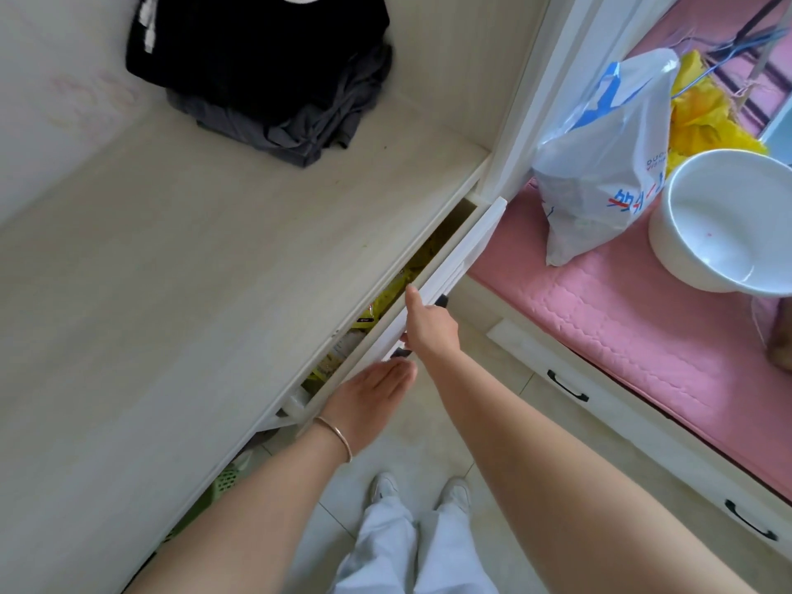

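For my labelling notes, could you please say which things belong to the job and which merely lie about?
In the job: white cupboard drawer, right hand, left hand.
Lying about: folded black clothes, white plastic bag, round white basin.

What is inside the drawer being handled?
In the narrow gap of the drawer, yellow packets and a pale wrapper show. The shelf top covers the rest, so most contents are hidden.

Both arms are bare to the lower frame edge — a thin metal bangle circles the left wrist; pale trousers and white shoes show bottom centre.
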Motion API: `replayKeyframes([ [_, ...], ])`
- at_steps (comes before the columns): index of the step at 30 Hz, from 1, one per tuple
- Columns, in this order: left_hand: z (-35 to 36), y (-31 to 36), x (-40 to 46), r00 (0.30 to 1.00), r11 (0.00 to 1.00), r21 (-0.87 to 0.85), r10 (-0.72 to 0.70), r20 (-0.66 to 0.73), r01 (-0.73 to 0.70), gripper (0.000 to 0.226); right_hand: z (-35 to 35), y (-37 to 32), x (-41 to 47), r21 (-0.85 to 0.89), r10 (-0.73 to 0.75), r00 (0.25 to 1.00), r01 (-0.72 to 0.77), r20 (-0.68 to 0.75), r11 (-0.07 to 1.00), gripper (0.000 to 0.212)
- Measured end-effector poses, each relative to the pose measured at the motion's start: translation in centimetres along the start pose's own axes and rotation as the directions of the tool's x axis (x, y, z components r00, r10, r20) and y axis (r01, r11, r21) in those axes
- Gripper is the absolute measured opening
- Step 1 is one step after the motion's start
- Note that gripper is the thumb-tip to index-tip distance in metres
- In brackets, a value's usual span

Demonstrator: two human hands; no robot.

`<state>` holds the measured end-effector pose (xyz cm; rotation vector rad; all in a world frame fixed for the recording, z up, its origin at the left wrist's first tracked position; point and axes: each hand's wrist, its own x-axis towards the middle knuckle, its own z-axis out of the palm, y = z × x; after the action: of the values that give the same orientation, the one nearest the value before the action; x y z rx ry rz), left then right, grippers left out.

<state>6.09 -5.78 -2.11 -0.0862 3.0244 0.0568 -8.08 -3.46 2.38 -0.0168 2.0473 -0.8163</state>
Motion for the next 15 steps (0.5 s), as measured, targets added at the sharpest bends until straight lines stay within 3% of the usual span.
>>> replayKeyframes([
  [4, -0.1, -1.2, 0.1, 0.987, 0.985, -0.143, -0.079, 0.142, 0.099, 0.064, 0.5, -1.0, 0.1, 0.038, -0.004, 0.999, 0.002, 0.052, 0.999, 0.075],
  [8, -1.6, -1.8, 0.9, 0.927, 0.952, -0.170, -0.190, 0.323, 0.254, 0.060, 1.4, -1.7, 0.5, 0.040, -0.042, 0.996, 0.039, 0.079, 0.998, 0.063],
  [11, -1.0, -2.6, 1.0, 0.917, 0.934, -0.166, -0.257, 0.306, 0.317, 0.057, 2.2, -2.6, 0.6, 0.018, -0.065, 0.997, 0.064, 0.039, 0.998, 0.061],
  [15, 0.5, -3.8, 0.5, 0.927, 0.937, -0.173, -0.247, 0.283, 0.302, 0.059, 3.3, -3.3, 0.9, 0.098, -0.049, 0.999, 0.046, 0.022, 0.994, 0.053],
])
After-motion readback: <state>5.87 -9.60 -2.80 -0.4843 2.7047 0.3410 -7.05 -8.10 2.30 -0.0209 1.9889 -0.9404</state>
